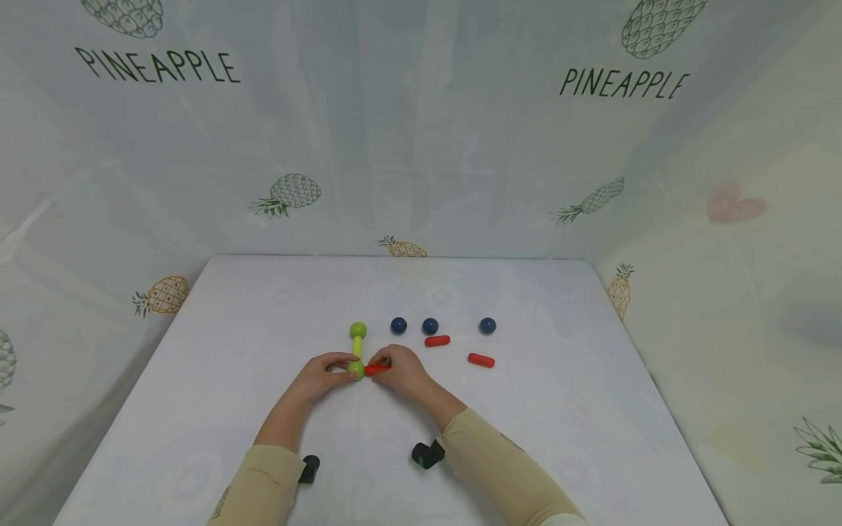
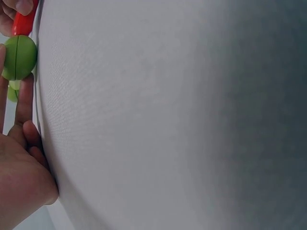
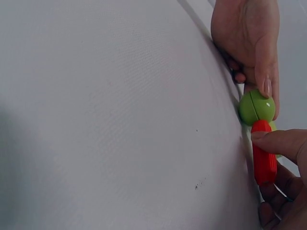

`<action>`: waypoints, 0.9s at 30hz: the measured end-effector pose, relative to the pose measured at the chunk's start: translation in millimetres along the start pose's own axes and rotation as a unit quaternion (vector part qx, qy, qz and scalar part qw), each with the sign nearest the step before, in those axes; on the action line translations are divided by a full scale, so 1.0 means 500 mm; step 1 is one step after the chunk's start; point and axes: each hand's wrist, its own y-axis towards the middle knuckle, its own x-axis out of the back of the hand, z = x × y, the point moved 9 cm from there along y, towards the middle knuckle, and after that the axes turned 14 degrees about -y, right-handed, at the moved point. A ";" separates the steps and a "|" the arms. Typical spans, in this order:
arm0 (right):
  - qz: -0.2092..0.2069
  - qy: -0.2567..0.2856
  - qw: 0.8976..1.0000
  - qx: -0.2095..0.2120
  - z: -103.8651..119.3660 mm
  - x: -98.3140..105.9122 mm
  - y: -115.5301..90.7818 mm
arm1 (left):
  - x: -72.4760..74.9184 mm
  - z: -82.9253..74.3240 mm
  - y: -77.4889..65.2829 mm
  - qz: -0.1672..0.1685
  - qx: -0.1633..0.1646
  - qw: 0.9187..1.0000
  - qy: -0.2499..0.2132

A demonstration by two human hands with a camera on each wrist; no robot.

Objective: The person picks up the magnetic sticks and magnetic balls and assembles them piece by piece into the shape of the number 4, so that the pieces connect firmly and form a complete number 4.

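The left hand (image 1: pixel 320 375) pinches the near green ball (image 1: pixel 356 370) between thumb and fingers, the gap between them only as wide as the ball, while its other fingers curl beneath in the right wrist view. The right hand (image 1: pixel 403 371) has the thumb and fingers closed on a red rod (image 3: pixel 265 160), whose end meets the near green ball; whether it sits in a hole there cannot be told. From that ball a yellow-green rod (image 1: pixel 357 347) runs away from the person to the far green ball (image 1: pixel 358 330), making a straight piece on the left-centre of the white bench (image 1: pixel 566 409). Beyond the right hand, three navy balls stand apart in a rough row: the left navy ball (image 1: pixel 398 326), the middle navy ball (image 1: pixel 430 326) and the right navy ball (image 1: pixel 487 326). One loose red rod (image 1: pixel 437 341) lies just in front of the middle one; another loose rod (image 1: pixel 481 360) lies nearer the person, in front of the right one. Tan sleeves (image 1: pixel 506 467) cover both forearms, and a pale cloth (image 1: pixel 421 131) printed with pineapples hangs behind the bench.
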 end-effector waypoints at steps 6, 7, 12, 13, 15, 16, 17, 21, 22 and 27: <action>-0.004 0.007 1.000 0.007 0.001 0.003 -0.002 | -0.001 -0.005 -0.003 -0.003 0.001 1.000 -0.002; -0.003 0.009 1.000 0.006 0.000 0.003 -0.002 | -0.001 -0.005 -0.003 -0.003 0.003 1.000 -0.002; -0.007 0.019 1.000 -0.003 -0.004 0.011 -0.002 | 0.000 -0.004 -0.006 -0.008 0.011 1.000 -0.003; -0.008 0.020 1.000 -0.006 -0.004 0.015 -0.001 | 0.000 -0.004 -0.006 -0.008 0.013 1.000 -0.004; -0.014 0.025 1.000 -0.010 -0.005 0.023 -0.001 | 0.000 -0.004 -0.007 -0.010 0.015 1.000 -0.005; -0.017 0.025 0.999 -0.015 -0.007 0.027 0.000 | 0.000 -0.003 -0.008 -0.010 0.017 1.000 -0.004; -0.020 0.028 0.999 -0.020 -0.009 0.032 0.000 | 0.000 -0.003 -0.008 -0.011 0.018 1.000 -0.004; -0.034 0.039 0.998 -0.035 -0.019 0.049 0.001 | 0.001 -0.003 -0.008 -0.014 0.020 1.000 -0.003; -0.036 0.041 0.998 -0.039 -0.021 0.053 0.001 | 0.001 -0.003 -0.008 -0.014 0.020 1.000 -0.002; -0.054 0.033 0.997 -0.043 -0.031 0.073 0.003 | -0.001 -0.004 -0.009 -0.013 0.022 1.000 -0.004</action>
